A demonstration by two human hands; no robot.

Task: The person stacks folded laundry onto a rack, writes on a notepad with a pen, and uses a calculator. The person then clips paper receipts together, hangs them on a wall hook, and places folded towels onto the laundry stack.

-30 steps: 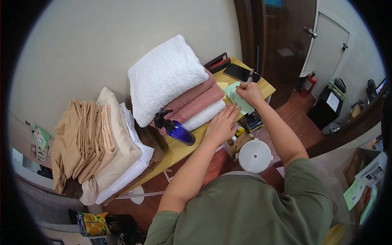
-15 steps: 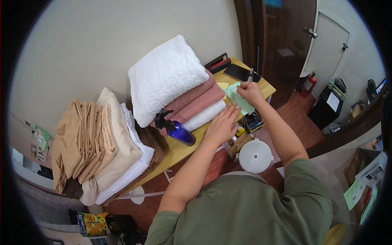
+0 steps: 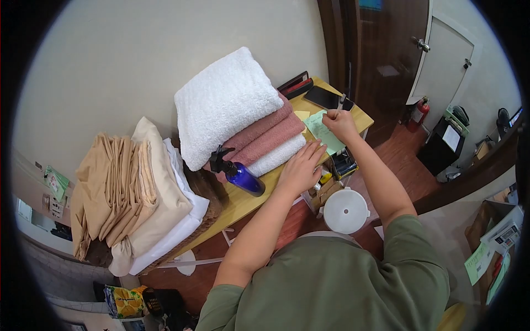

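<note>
My right hand is closed around a pen, whose upper end sticks up above the fist. Beneath it lies a sheet of light green paper with faint writing. My left hand rests open, fingers stretched, on the table by the paper's lower edge. A smaller yellow paper shows beside the green sheet. Close to my left hand are folded towels, a white one at the bottom, pink ones above and a large white one on top. A blue spray bottle stands in front of them.
Folded beige fabric and white sheets are stacked on the wooden table at left. A black phone lies at its far end. Below stands a white lidded bucket. A dark door is at back right.
My right hand has shifted slightly with the pen, which now leans a little further right. My left hand, towels and bottle stay in place.
</note>
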